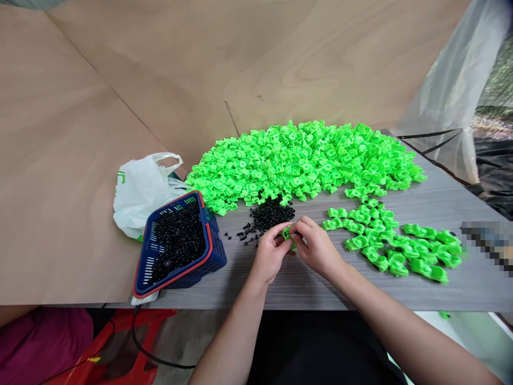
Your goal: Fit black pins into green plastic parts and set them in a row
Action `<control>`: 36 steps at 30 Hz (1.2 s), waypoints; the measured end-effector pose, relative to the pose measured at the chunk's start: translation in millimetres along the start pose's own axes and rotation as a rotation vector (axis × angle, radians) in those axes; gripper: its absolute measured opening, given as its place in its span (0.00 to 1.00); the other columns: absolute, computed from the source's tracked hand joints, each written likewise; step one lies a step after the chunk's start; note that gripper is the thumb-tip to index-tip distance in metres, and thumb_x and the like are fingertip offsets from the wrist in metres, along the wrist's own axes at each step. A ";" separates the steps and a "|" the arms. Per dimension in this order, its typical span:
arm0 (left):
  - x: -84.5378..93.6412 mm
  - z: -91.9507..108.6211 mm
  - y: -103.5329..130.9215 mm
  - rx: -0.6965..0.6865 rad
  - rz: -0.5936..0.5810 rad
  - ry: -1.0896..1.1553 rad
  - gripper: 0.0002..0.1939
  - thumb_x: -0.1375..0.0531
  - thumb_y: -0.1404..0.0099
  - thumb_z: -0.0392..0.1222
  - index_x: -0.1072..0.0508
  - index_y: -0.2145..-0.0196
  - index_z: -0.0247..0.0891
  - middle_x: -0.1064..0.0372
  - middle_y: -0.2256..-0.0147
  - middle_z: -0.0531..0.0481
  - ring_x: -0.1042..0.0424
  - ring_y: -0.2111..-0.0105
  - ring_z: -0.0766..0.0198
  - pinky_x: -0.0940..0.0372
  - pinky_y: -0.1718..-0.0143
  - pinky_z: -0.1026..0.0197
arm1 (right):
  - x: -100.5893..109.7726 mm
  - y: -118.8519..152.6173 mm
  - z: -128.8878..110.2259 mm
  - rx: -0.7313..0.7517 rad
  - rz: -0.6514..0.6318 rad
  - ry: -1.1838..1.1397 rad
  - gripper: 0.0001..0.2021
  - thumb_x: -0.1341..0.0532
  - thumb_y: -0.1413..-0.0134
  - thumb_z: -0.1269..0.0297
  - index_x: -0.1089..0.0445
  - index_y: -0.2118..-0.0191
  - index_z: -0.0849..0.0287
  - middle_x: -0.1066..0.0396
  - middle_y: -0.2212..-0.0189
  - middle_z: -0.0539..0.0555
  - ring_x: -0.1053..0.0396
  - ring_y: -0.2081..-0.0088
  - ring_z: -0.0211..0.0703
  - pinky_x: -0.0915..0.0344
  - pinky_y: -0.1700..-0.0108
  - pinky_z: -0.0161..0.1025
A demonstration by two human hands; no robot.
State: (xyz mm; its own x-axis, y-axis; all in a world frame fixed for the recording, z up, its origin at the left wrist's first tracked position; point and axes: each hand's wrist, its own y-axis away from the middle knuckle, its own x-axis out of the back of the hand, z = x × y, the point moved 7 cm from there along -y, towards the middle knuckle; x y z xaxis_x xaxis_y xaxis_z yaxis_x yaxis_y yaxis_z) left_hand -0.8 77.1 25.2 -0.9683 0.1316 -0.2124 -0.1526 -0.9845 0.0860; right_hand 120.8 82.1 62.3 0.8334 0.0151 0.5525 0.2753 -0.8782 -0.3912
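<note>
Between my two hands, over the front of the grey table, is a small green plastic toy car body. My left hand pinches it from the left side. My right hand has its fingertips pressed together at its upper right edge; whether they also hold a small black part is hidden. Just beyond my fingers lies a loose pile of black wheel axles. To the right, several green car bodies are spread out, a few with black wheels showing.
A large heap of green car bodies covers the back of the table. At left stands a blue basket filled with black axles, beside a white plastic bag. Wooden panels rise behind. Another person's magenta clothing shows at lower left.
</note>
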 end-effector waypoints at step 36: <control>7.4 7.4 -0.8 -0.178 0.086 -0.187 0.14 0.40 0.34 0.45 0.24 0.53 0.39 0.26 0.53 0.42 0.25 0.61 0.60 0.29 0.63 0.62 | -9.4 7.3 29.9 -0.284 0.082 -0.653 0.07 0.35 0.46 0.62 0.32 0.63 0.56 0.28 0.71 0.51 0.28 0.70 0.42 0.30 0.66 0.38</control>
State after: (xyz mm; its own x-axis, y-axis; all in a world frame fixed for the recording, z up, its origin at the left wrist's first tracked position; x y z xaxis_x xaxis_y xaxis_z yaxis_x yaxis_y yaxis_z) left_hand -9.3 79.8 30.7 -0.9984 0.0490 -0.0270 -0.0467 -0.9957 -0.0801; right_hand 129.3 89.8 32.2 0.9872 0.1486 -0.0584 0.1379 -0.9779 -0.1571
